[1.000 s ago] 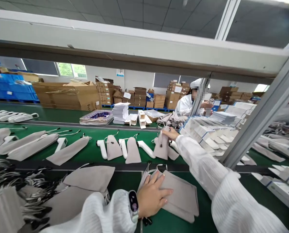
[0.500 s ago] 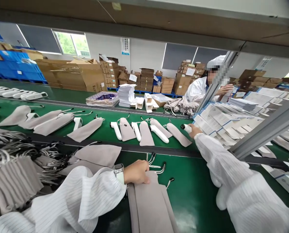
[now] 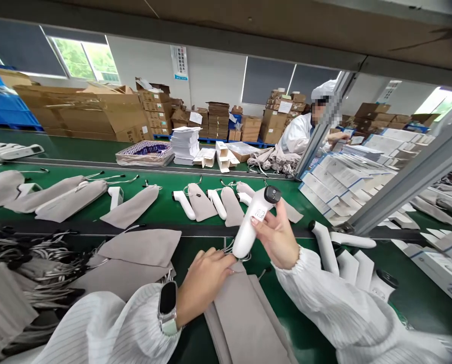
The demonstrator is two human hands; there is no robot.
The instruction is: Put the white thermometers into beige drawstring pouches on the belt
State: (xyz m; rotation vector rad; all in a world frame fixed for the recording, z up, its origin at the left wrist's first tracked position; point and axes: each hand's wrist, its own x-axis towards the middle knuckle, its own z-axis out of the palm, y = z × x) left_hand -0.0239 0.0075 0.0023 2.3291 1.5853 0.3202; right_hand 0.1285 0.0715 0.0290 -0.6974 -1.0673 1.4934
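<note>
In my right hand (image 3: 277,232) is a white handheld device (image 3: 246,230) with a black round end and a small printed label. Thumb and fingers close around its upper part, and its rounded lower end hangs just over the mouth of a grey drawstring pouch (image 3: 244,313). My left hand (image 3: 207,278), wearing a watch, grips that pouch near its top edge; its fingertips are partly hidden. The pouch tops a small stack on the green surface. White cords (image 3: 229,246) show behind the device.
Filled pouches and white devices lie along the green belt (image 3: 165,212). Bundled pouches (image 3: 6,298) are at left, more devices (image 3: 324,247) by my right forearm. White boxes (image 3: 335,187) lean near a metal post (image 3: 393,182). A co-worker (image 3: 298,131) stands across the line.
My right hand has come back from the belt toward me, carrying the white device over the pouch mouth. My left hand stays at the pouch's top. The view has shifted slightly.
</note>
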